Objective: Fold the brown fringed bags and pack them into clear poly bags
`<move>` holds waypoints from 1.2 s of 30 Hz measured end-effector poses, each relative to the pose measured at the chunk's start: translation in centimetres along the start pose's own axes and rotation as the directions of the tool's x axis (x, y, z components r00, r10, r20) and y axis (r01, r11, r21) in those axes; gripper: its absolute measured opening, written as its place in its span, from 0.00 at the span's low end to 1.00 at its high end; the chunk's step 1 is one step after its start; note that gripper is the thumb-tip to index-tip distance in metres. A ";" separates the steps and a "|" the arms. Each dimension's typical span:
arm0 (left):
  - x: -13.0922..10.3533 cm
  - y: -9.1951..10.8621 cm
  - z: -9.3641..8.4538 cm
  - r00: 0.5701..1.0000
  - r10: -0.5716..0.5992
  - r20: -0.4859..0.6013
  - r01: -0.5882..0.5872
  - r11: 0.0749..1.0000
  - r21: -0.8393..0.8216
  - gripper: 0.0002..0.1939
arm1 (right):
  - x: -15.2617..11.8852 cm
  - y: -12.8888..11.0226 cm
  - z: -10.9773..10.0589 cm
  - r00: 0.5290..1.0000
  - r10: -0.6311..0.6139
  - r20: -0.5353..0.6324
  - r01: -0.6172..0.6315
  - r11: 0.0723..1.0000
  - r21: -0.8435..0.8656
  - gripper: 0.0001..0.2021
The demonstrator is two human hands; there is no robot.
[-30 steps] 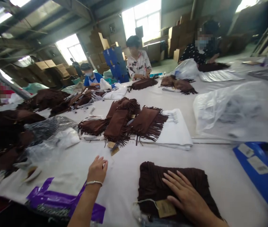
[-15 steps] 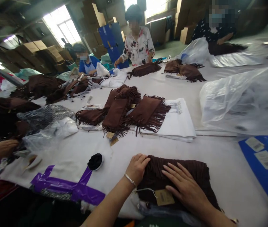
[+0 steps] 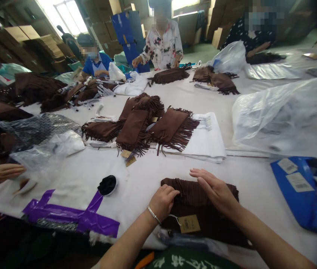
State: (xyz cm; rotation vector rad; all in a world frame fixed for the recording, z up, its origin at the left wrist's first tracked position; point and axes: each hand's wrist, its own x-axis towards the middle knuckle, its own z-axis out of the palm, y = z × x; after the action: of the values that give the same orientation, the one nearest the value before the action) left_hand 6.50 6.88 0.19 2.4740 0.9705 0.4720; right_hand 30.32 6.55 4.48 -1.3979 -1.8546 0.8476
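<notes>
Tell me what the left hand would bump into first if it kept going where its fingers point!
Probably the brown bundle: the left hand's fingertips look right at its edge. Farther along that line comes the right hand, though heights are unclear.

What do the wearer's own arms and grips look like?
Two bare human arms, no gloves, no cables. The left grip has a thin silver-coloured bangle at its wrist. On the right grip and its wrist I see nothing worn. Both forearms are bare as far as the view shows; no sleeves or markings visible.
</notes>
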 end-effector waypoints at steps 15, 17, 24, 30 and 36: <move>-3.9 0.5 -4.9 0.956 -0.064 -0.287 0.018 0.987 -0.160 0.15 | 0.3 -0.5 8.1 0.868 -0.190 0.460 0.358 0.880 -0.312 0.26; -5.5 -2.8 -6.7 0.884 -0.173 -0.434 0.201 0.979 0.018 0.14 | -0.2 -0.6 8.1 0.871 -0.206 0.445 0.374 0.866 -0.331 0.27; -13.0 -10.6 -12.8 0.610 -0.622 -0.491 0.787 0.401 0.469 0.12 | -0.7 0.7 9.2 0.872 -0.241 0.427 0.392 0.865 -0.312 0.28; -13.2 -11.9 -13.6 0.636 -0.663 -0.396 0.746 0.396 0.535 0.08 | -0.6 -0.2 8.2 0.869 -0.188 0.459 0.325 0.914 -0.242 0.29; -4.3 -10.8 -13.7 0.872 -0.374 -0.315 0.489 0.684 0.541 0.12 | -0.2 -0.9 6.7 0.880 -0.219 0.421 0.300 0.944 -0.135 0.32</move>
State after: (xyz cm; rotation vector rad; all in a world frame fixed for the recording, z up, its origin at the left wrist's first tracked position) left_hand -8.76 14.71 5.57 2.6054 2.0017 0.2386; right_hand 24.42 5.38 1.31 -1.1007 -2.4376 0.8771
